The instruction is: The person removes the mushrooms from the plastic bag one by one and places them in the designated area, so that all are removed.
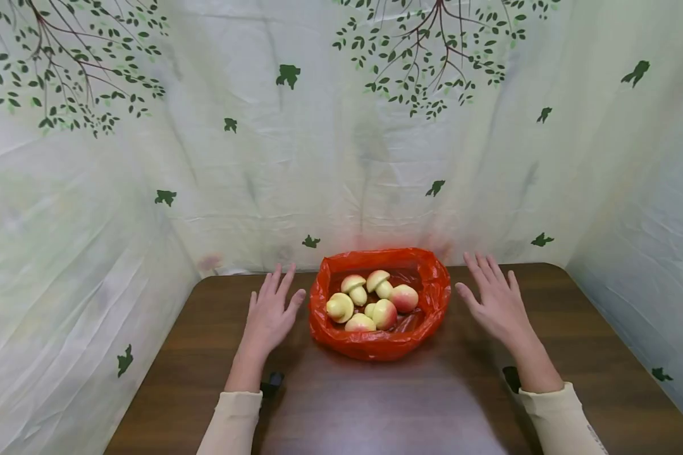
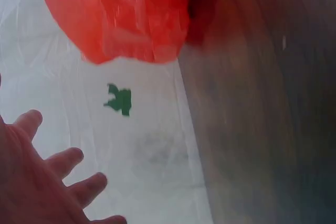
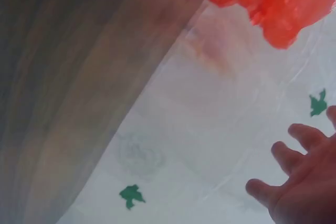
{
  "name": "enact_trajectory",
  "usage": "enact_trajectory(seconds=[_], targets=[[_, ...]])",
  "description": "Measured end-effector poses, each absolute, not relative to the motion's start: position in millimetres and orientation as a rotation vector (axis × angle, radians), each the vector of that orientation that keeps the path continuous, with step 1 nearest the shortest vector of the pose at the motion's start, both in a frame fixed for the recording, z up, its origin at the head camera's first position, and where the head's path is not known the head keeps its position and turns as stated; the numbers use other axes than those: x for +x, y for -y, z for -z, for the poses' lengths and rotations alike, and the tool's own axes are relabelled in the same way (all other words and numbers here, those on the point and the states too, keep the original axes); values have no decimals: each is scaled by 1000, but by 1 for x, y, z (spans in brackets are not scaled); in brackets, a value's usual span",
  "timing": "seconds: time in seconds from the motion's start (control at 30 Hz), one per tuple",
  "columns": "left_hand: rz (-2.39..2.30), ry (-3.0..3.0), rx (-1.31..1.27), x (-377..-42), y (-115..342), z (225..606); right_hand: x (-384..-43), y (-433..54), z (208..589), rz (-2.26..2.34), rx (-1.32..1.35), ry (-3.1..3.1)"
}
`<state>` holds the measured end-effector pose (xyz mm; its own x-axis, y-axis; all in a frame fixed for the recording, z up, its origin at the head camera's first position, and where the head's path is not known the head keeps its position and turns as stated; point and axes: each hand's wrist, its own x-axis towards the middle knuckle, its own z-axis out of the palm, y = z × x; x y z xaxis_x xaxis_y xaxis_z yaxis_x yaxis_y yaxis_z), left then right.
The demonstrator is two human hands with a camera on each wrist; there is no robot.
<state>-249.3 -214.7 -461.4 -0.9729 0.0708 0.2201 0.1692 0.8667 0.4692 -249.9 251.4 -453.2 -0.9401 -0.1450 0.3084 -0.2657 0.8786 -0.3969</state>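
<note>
A red plastic bag (image 1: 353,347) with its mouth spread wide sits toward the back of the table. Inside lie several yellow-and-pink mushroom-shaped pieces (image 1: 405,298). My left hand (image 1: 269,316) is held to the left of the bag, fingers spread, apart from it. On the other side my right hand (image 1: 496,303) is likewise spread and holds nothing. The left wrist view shows the bag's side (image 2: 121,14) above the left fingers (image 2: 86,188). In the right wrist view a crumpled part of the bag (image 3: 283,9) appears above the right fingers (image 3: 289,157).
The brown wooden table (image 1: 375,411) has its back edge against a pale cloth curtain (image 1: 233,177) printed with leaves and branches. More curtain hangs at the left and right sides. A dark strap piece (image 1: 272,383) shows at the left wrist, another (image 1: 511,379) at the right.
</note>
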Motion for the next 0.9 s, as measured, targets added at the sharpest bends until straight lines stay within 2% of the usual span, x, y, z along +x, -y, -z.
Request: enact_trajectory(seconds=[0.3,0.53,0.9], targets=[[919,2855,-225,-243,198,469,-251,-224,442,-739,401,2632],[1050,2836,-314,-250,196,474,-256,-202,436,-847,489,2516],[1266,2808,-341,-249,197,483,-255,-176,437,-1035,507,2563]])
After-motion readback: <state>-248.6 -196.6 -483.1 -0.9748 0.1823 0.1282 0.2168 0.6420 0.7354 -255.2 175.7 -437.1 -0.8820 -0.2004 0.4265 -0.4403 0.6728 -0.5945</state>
